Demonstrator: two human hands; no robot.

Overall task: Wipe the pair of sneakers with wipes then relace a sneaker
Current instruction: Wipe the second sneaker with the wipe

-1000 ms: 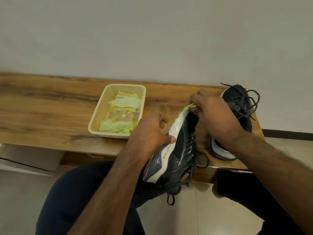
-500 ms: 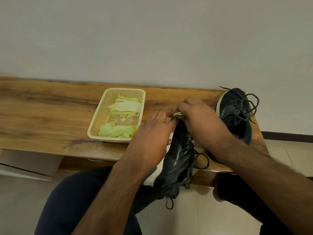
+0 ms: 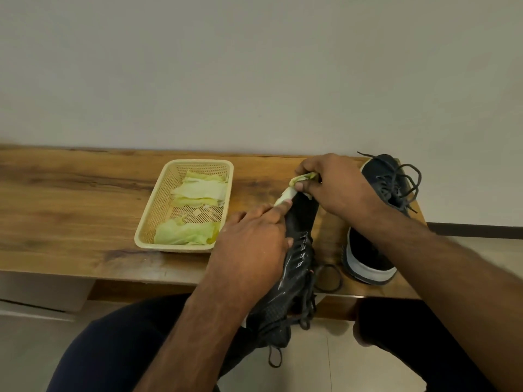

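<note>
Wiping a sneaker's toe at the tabletop (image 3: 70,193) edge

Right hand (image 3: 336,185) fingers pinch a wipe (image 3: 301,178) on the toe of the dark sneaker (image 3: 294,267); left hand (image 3: 252,244) grips its side. Second sneaker (image 3: 376,222) sits right, basket (image 3: 158,205) left.

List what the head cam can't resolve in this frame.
- Held sneaker: sole and left side hidden by the left hand.
- Wipe: mostly covered by the right hand's grip.
- Second sneaker: middle hidden behind the right forearm.
- Basket floor: partly covered by wipes.
- Sneaker dirt: too fine to tell.
</note>
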